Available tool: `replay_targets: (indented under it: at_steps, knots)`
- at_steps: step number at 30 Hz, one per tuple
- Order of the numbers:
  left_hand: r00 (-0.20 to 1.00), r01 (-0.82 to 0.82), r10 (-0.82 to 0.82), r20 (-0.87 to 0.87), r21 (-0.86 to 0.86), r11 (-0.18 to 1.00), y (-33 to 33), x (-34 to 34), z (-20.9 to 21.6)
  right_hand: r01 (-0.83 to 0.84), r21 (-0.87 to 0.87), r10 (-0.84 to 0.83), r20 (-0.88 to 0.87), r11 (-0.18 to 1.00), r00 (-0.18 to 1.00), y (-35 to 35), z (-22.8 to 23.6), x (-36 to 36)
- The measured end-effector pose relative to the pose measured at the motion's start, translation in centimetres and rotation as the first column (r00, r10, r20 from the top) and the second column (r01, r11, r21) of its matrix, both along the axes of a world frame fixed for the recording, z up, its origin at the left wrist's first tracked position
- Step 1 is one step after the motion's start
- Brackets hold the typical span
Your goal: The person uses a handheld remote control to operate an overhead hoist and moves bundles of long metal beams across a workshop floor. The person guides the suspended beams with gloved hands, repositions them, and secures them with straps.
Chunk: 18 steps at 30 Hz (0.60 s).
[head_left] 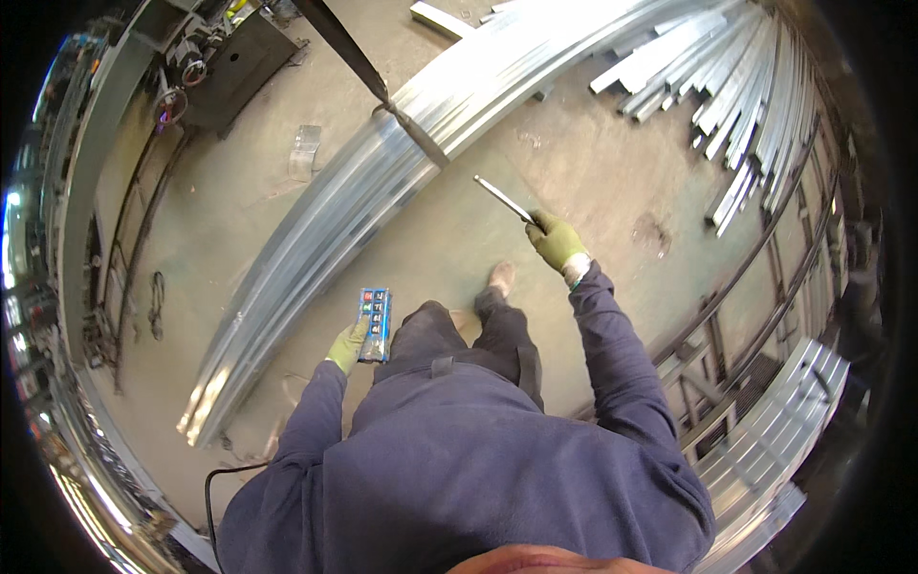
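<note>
My left hand [347, 346], in a yellow-green glove, is closed on a blue remote control [375, 325] with several dark, red and green buttons. Held out ahead on the right, my right hand [556, 241] wears a similar glove and grips one end of a slim metal rod [502, 199]. The rod's far tip points toward a long bundle of shiny metal profiles [325, 215], apart from it. Around that bundle runs a dark lifting sling [413, 134], which rises toward the top of the view. Whether the bundle touches the floor I cannot tell.
Many loose metal profiles [736, 91] lie fanned out at the far right. Dark metal racking [732, 287] runs along the right side, with another stack of profiles [775, 421] near me. A machine with handwheels [225, 72] stands far left. A flat sheet piece [304, 153] lies on the floor.
</note>
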<state>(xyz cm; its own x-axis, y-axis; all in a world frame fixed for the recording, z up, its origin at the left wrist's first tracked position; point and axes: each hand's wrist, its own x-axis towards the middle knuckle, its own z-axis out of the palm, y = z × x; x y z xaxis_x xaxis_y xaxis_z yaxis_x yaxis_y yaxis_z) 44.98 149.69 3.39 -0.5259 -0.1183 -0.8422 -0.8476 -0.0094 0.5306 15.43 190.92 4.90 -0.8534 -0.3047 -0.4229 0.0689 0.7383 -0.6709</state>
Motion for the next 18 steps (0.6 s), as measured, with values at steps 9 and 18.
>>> replay_targets:
  at_steps: [9,18]
  knots:
    - [0.867,-0.483,0.492,-0.074,0.114,0.868,11.3,-4.4,-1.4,-0.594,0.658,0.835,-0.098,0.463,0.542,-10.7,7.9,-30.8]
    - [0.674,-0.708,0.735,-0.070,0.221,0.671,18.6,-12.7,-3.6,-0.431,0.895,0.993,0.088,-0.112,-0.074,-35.0,8.6,-44.9]
